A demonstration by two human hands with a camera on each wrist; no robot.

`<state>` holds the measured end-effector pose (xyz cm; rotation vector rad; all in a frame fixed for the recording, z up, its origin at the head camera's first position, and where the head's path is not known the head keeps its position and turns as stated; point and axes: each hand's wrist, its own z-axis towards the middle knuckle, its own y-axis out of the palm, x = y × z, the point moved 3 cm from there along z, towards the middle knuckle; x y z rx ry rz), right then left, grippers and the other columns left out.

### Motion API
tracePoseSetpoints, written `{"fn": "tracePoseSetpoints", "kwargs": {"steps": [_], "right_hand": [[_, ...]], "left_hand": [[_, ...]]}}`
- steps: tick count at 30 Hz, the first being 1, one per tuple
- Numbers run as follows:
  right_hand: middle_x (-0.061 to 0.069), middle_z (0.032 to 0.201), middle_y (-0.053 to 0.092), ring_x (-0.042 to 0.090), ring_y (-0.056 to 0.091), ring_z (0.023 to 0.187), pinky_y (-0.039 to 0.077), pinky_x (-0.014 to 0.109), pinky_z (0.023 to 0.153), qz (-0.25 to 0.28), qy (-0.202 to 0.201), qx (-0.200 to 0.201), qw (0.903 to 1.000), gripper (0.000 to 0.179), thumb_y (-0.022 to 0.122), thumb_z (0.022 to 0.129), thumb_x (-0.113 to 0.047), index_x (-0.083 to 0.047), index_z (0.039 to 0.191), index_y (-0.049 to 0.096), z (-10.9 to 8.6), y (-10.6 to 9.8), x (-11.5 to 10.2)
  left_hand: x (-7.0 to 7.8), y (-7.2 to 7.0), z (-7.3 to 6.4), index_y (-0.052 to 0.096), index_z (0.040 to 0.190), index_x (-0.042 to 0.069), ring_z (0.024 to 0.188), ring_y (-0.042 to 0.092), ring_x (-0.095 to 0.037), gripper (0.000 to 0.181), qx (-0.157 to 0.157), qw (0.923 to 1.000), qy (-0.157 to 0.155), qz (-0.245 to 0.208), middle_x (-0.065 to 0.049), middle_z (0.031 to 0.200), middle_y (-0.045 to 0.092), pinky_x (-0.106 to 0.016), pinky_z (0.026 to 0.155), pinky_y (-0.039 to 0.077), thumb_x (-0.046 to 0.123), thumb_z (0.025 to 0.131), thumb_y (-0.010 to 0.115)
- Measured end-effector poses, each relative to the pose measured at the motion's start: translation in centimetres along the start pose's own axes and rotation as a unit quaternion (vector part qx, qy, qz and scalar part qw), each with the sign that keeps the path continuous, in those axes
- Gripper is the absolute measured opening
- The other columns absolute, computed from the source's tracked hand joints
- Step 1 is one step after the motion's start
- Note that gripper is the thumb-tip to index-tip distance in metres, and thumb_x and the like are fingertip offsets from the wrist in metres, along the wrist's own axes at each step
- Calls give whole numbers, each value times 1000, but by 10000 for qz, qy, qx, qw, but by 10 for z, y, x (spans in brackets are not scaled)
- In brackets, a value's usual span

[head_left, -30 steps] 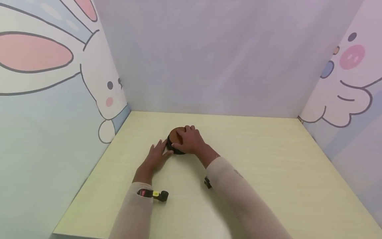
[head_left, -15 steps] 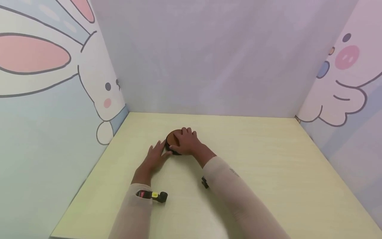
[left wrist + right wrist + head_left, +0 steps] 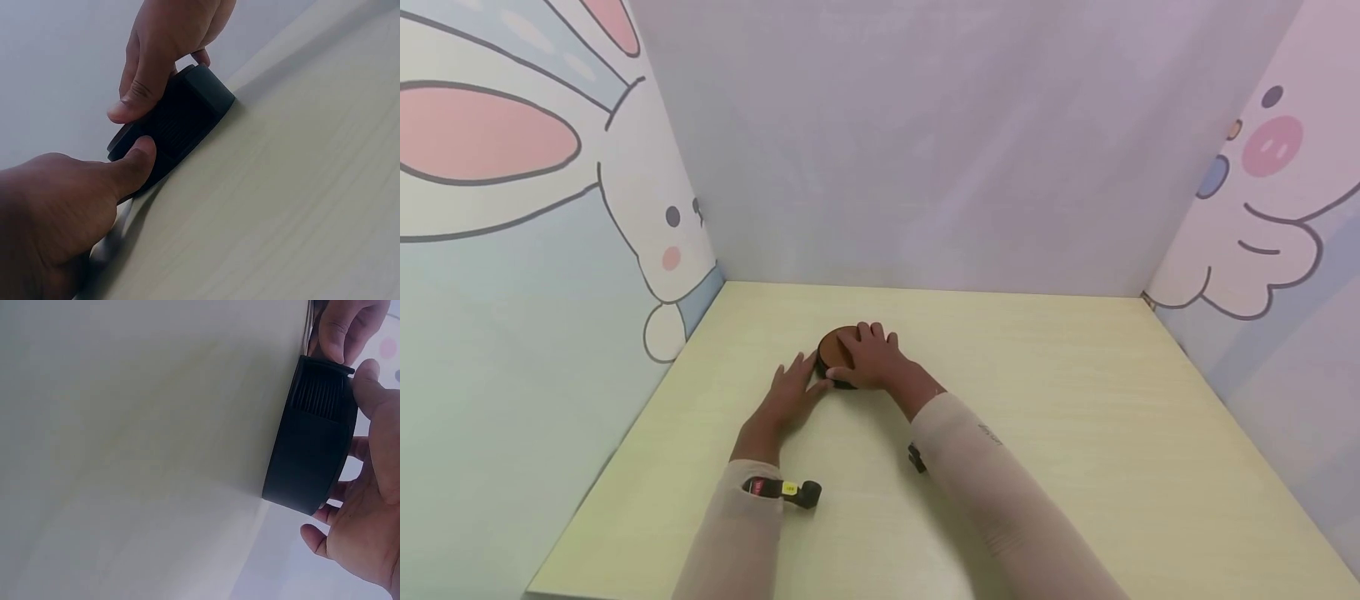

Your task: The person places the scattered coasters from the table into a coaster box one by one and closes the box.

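Note:
A low round black case with a brown top lies flat on the table, left of the middle in the head view. In the right wrist view, the case shows a ribbed panel on its side wall. My right hand grips it from above, thumb at the near rim and fingers spread over the top to the far side. From the left, my left hand holds its edge between thumb and fingers. The left thumb presses the dark side wall, close to the right thumb; the left fingertips are mostly hidden.
The pale yellow table runs back to a plain lilac wall. Side walls carry a cartoon rabbit on the left and another cartoon animal on the right. A small black camera is strapped to the left sleeve.
The head view has shifted slightly. Both hands stay on the case in nearly the same pose, and the case shows no clear movement.

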<state>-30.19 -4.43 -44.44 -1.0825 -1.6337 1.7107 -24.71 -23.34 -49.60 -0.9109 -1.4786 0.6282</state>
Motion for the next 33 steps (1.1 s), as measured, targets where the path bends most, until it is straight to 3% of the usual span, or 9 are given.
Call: {"fn": "tracePoseSetpoints", "kwargs": {"steps": [5, 10, 14, 20, 27, 33], "right_hand": [[16, 169, 40, 39, 38, 155, 39, 61, 121, -60, 47, -49, 10000, 86, 52, 105, -74, -26, 173, 30, -1, -2, -1], [19, 178, 30, 42, 32, 162, 36, 66, 125, 244, 49, -68, 9997, 96, 58, 103, -73, -20, 176, 23, -3, -5, 3], [22, 182, 17, 44, 23, 167, 31, 70, 129, 553, 73, -136, 9983, 105, 61, 102, -73, -17, 177, 15, -7, -7, 11], [22, 184, 14, 45, 21, 168, 29, 72, 130, 674, 115, -95, 9976, 110, 62, 101, -74, -15, 178, 10, -19, -13, 31], [22, 184, 11, 46, 17, 169, 28, 75, 128, 576, 401, -69, 9975, 110, 61, 101, -73, -14, 178, 9, -36, -20, 57], [22, 184, 10, 47, 14, 169, 25, 75, 126, 462, 720, 75, 9963, 108, 57, 102, -74, -15, 178, 9, -48, -19, 81]], "left_hand": [[0, 0, 0, 14, 177, 13, 172, 4, -45, 83, 9, 10000, -13, 21, -20, 184, 10, -64, 140, -2, 56, 114, 47], [0, 1, 1, 13, 178, 16, 172, 2, -46, 86, -4, 10000, -66, 10, -18, 185, 9, -66, 140, -1, 63, 113, 45], [-1, 3, 0, 12, 178, 19, 171, -2, -50, 90, -15, 9999, -93, -83, -17, 185, 6, -70, 138, 2, 70, 110, 43], [-4, 6, 1, 11, 178, 22, 169, -3, -54, 94, 10, 9998, -91, -181, -16, 185, 7, -72, 137, 5, 73, 107, 45], [-5, 5, 6, 11, 177, 11, 173, 5, -42, 102, 120, 9998, 156, 14, -18, 184, 14, -64, 140, -1, 72, 106, 51], [-5, 2, 5, 4, 176, 6, 173, 8, -41, 115, 137, 9998, 90, 147, -20, 184, 11, -61, 141, -3, 76, 102, 56]]}}
